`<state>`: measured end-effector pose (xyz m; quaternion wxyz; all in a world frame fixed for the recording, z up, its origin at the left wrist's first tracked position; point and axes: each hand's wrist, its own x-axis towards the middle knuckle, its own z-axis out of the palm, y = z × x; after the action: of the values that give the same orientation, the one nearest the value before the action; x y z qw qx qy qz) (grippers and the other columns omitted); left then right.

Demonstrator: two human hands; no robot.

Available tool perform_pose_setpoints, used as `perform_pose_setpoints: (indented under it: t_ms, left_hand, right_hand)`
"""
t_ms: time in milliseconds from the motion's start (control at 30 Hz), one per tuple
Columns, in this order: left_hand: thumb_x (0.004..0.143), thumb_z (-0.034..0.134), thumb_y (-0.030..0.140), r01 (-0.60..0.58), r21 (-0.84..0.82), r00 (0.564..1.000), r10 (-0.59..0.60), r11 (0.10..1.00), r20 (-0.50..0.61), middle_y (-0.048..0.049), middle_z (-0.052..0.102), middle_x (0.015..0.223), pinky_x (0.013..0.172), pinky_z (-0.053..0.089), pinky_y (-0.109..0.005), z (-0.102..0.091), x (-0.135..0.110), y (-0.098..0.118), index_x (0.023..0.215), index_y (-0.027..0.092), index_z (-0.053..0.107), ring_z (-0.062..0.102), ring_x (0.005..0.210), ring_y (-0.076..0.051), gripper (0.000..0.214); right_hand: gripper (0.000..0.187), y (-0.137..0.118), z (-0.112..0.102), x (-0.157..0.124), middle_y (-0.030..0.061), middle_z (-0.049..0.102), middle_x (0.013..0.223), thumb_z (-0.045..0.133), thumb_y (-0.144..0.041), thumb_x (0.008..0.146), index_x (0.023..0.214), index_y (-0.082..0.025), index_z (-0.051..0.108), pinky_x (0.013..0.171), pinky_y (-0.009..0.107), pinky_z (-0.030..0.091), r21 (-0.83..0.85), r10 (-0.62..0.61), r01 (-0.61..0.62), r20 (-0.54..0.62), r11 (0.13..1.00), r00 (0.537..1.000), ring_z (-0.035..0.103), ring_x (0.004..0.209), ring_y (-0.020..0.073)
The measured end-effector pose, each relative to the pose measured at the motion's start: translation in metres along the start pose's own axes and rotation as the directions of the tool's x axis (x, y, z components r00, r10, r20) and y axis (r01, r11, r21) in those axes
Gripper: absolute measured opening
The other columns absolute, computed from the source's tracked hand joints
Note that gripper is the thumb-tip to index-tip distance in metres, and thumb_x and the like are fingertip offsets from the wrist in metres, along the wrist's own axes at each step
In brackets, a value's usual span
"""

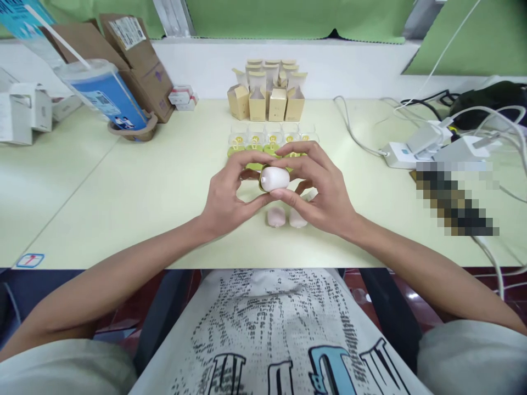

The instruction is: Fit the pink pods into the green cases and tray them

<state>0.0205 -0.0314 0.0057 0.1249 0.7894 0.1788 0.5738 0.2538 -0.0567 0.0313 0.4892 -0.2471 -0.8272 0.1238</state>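
Grasping one rounded pink piece [276,179] between them, the left hand [226,193] and right hand [323,189] hold it above the pale counter [123,181], near two more pink pieces [276,216]. From where I stand, the print on the blue cup [107,92] and the white label [127,32] on the cardboard box [150,82] are too small to read; a counter sticker [30,260] bears a red mark. Green cloth [296,19] hangs above the white wall [214,60].

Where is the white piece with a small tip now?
Near the head view's centre, the white piece is held between the left hand and the right hand.
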Motion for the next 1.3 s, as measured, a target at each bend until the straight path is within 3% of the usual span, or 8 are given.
perform_pose_setpoints:
  t_ms: [67, 167, 333, 500, 733, 933, 1133, 1300]
  left_hand:
    - [0.086, 0.1, 0.063, 0.058, -0.067, 0.998, -0.059, 0.996, -0.019, -0.0088, 0.077, 0.135, 0.091, 0.075, -0.037, -0.0002, -0.0025, -0.0015, 0.143, 0.034, 0.064, 0.081, 0.127, -0.027, 0.073]
    - [0.083, 0.103, 0.063, 0.058, -0.12, 0.998, -0.061, 0.991, -0.018, -0.0084, 0.076, 0.132, 0.091, 0.073, -0.036, -0.0019, -0.0023, -0.002, 0.135, 0.033, 0.063, 0.08, 0.126, -0.026, 0.073]
    - [0.082, 0.103, 0.063, 0.035, -0.142, 0.999, -0.035, 0.989, 0.007, -0.0083, 0.075, 0.127, 0.086, 0.071, -0.035, -0.0029, 0.0024, -0.0019, 0.128, 0.031, 0.065, 0.079, 0.118, -0.024, 0.068]
    - [0.08, 0.104, 0.063, 0.007, -0.071, 0.999, -0.009, 0.997, -0.037, -0.0065, 0.076, 0.121, 0.078, 0.068, -0.031, -0.0033, 0.0027, -0.0061, 0.122, 0.03, 0.067, 0.079, 0.109, -0.021, 0.065]
    - [0.084, 0.101, 0.065, -0.003, -0.038, 1.0, 0.002, 0.999, -0.03, -0.0069, 0.075, 0.12, 0.076, 0.069, -0.033, -0.0041, 0.0032, -0.0056, 0.121, 0.03, 0.067, 0.078, 0.107, -0.021, 0.062]
    - [0.082, 0.101, 0.071, -0.012, -0.014, 0.999, 0.012, 1.0, -0.03, -0.0054, 0.073, 0.125, 0.078, 0.072, -0.032, -0.0019, 0.0009, -0.0047, 0.128, 0.033, 0.056, 0.08, 0.117, -0.023, 0.075]
    - [0.089, 0.097, 0.067, 0.002, 0.036, 1.0, -0.001, 0.999, -0.031, -0.0051, 0.075, 0.122, 0.082, 0.073, -0.036, -0.0039, 0.0021, -0.0027, 0.123, 0.032, 0.06, 0.081, 0.114, -0.023, 0.061]
    - [0.088, 0.097, 0.069, -0.021, 0.061, 0.999, 0.023, 0.998, -0.041, -0.0034, 0.078, 0.117, 0.081, 0.071, -0.036, -0.0036, 0.005, -0.0048, 0.114, 0.03, 0.065, 0.081, 0.104, -0.021, 0.057]
  right_hand:
    - [0.037, -0.0014, 0.0022, -0.0008, 0.0133, 0.076, 0.146, 0.08, -0.043, 0.11, 0.143, -0.029, 0.073, 0.082, 0.045, 0.078, -0.11, -0.108, 0.102, -0.047, 0.989, 0.993, 0.079, 0.127, 0.0312]
    - [0.039, -0.0036, 0.0071, -0.0024, 0.0138, 0.079, 0.145, 0.077, -0.037, 0.112, 0.148, -0.026, 0.069, 0.097, 0.048, 0.077, -0.204, -0.213, 0.193, -0.083, 0.96, 0.973, 0.079, 0.132, 0.0304]
    - [0.037, -0.0044, 0.0085, -0.0045, 0.0124, 0.082, 0.139, 0.072, -0.037, 0.115, 0.151, -0.025, 0.067, 0.082, 0.038, 0.075, -0.314, -0.294, 0.254, -0.087, 0.915, 0.952, 0.083, 0.122, 0.0275]
    - [0.032, -0.007, 0.0046, -0.0022, 0.0103, 0.081, 0.127, 0.074, -0.038, 0.113, 0.142, -0.025, 0.072, 0.076, 0.039, 0.075, -0.267, -0.202, 0.175, -0.079, 0.948, 0.976, 0.079, 0.091, 0.0205]
    - [0.031, -0.0052, 0.0071, 0.0005, 0.0118, 0.078, 0.129, 0.076, -0.033, 0.113, 0.142, -0.022, 0.073, 0.084, 0.039, 0.076, -0.268, -0.241, 0.207, -0.098, 0.941, 0.966, 0.081, 0.102, 0.0212]
    - [0.034, -0.0047, 0.0089, -0.0007, 0.0112, 0.079, 0.134, 0.069, -0.037, 0.117, 0.149, -0.024, 0.069, 0.094, 0.046, 0.077, -0.254, -0.239, 0.21, -0.089, 0.944, 0.967, 0.082, 0.118, 0.0263]
    - [0.033, -0.0043, 0.0077, -0.0022, 0.0124, 0.075, 0.136, 0.062, -0.032, 0.12, 0.151, -0.023, 0.064, 0.075, 0.033, 0.072, -0.369, -0.22, 0.201, -0.009, 0.908, 0.975, 0.081, 0.109, 0.0224]
    - [0.033, -0.0079, 0.0067, -0.0016, 0.0128, 0.072, 0.133, 0.058, -0.029, 0.121, 0.153, -0.02, 0.06, 0.081, 0.035, 0.072, -0.454, -0.24, 0.227, 0.029, 0.862, 0.97, 0.079, 0.107, 0.0216]
